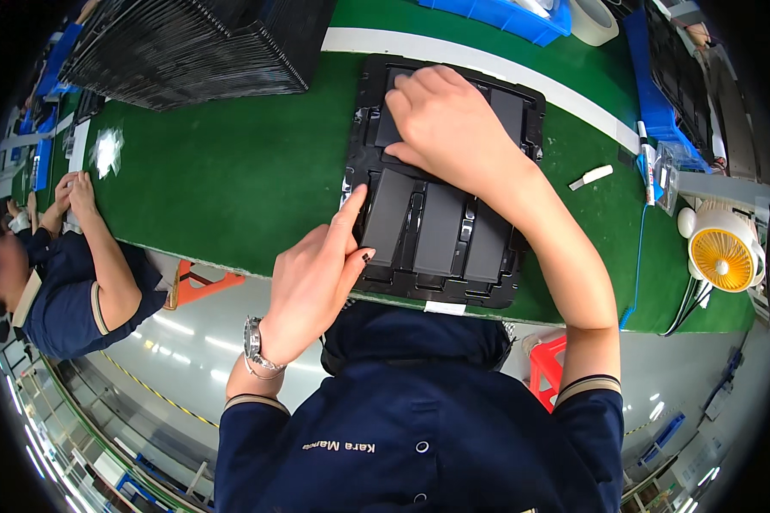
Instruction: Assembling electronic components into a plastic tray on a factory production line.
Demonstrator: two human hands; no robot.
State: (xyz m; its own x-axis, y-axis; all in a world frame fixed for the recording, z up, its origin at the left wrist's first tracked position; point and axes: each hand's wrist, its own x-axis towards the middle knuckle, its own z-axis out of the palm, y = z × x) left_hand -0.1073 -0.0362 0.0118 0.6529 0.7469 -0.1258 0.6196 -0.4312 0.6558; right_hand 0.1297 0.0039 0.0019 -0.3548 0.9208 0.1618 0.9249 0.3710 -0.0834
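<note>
Looks like the pressing-down step on the black tray (441, 184), sitting on the green counter (231, 171) right at its near edge. Right hand (449, 120) lies flat, fingers spread, gripping nothing, on the tray's far half. Left hand (316, 278) pokes its index finger at the near-left dark panel (389, 218), other fingers curled. Next it probably needs firm, even pressure.

Tray (364, 94) part under right hand (453, 120)

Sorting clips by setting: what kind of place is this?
Likely a factory assembly line: a long green bench, a stack of black trays, a blue parts bin, and another worker's hands busy at the same bench.
</note>
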